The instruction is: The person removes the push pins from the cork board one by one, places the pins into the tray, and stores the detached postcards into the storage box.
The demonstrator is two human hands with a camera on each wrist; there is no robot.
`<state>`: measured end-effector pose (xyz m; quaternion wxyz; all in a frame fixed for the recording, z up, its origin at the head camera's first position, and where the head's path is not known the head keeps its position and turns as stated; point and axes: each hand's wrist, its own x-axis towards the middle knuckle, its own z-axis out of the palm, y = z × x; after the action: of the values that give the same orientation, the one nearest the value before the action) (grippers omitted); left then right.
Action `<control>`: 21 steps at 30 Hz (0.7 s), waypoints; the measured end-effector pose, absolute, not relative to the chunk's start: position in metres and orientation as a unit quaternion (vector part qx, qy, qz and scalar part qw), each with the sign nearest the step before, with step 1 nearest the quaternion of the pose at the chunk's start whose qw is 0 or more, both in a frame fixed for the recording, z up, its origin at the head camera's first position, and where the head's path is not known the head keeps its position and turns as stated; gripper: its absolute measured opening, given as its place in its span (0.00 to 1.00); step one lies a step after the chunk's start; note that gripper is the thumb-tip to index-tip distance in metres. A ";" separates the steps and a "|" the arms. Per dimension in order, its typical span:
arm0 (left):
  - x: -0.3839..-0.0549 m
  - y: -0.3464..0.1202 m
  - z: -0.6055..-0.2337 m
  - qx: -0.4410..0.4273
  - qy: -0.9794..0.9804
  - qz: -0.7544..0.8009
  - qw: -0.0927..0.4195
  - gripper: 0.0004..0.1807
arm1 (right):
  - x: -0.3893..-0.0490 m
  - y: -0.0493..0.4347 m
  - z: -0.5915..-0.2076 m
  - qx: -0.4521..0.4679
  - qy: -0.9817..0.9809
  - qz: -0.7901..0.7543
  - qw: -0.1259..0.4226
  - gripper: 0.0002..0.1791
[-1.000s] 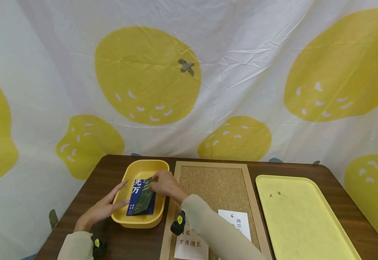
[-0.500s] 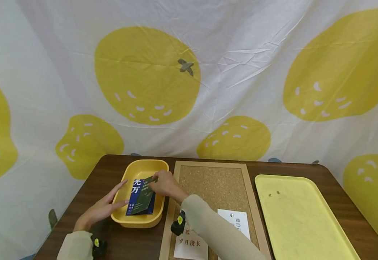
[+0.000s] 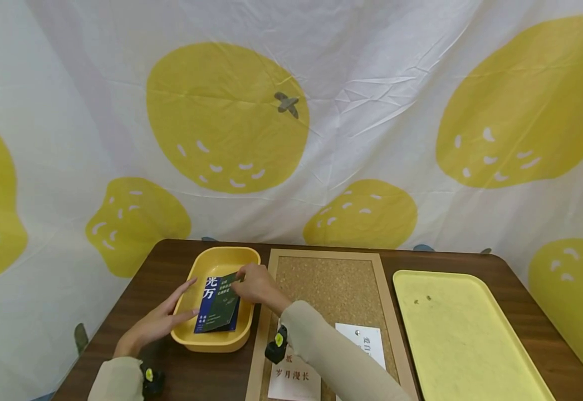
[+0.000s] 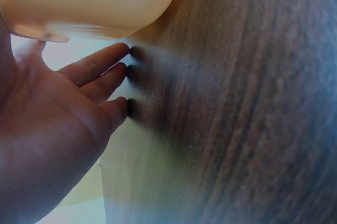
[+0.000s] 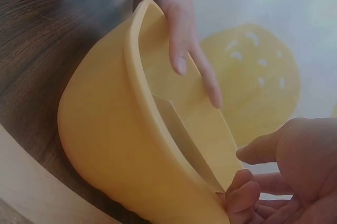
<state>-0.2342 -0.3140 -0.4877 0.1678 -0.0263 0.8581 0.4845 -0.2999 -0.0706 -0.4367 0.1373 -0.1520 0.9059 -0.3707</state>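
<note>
Slightly flatter than a second ago, the green card (image 3: 223, 312) now turns more of its printed face upward and covers more of the blue card (image 3: 208, 295) beneath it, while both hands have barely shifted; that suggests a small adjustment of the upper card, with the handling unfinished since it is not yet let go. Both cards are inside the yellow basin (image 3: 211, 346), at the left of the wooden surface (image 3: 156, 281). The right hand (image 3: 255, 283) reaches across from the right, its fingers clamped on the green card near its far right corner. The left hand (image 3: 158, 321) is at the basin's left side, fingers apart and outstretched, the thumb and one finger reaching over the rim, gripping no card. The exact pinch is hard to make out: the back of the right hand hides it in the head view, and the right wrist view shows the card mostly edge-on. Whether more cards lie underneath cannot be told. The right forearm (image 3: 333, 353) cuts across the corkboard (image 3: 326, 284), covering parts of both white cards (image 3: 293, 384) on it. On the pale yellow tray (image 3: 471, 345) at right, two tiny objects (image 3: 429, 298) are too small to identify.
</note>
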 end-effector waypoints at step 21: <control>-0.233 -0.313 -0.487 -0.029 0.859 0.484 0.165 0.45 | -0.299 -0.066 -0.434 -0.153 0.904 -0.374 0.136 0.16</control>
<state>-0.2333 -0.3133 -0.4870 0.1655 -0.0290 0.8588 0.4840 -0.2992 -0.0656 -0.4343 0.1357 -0.1535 0.9045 -0.3741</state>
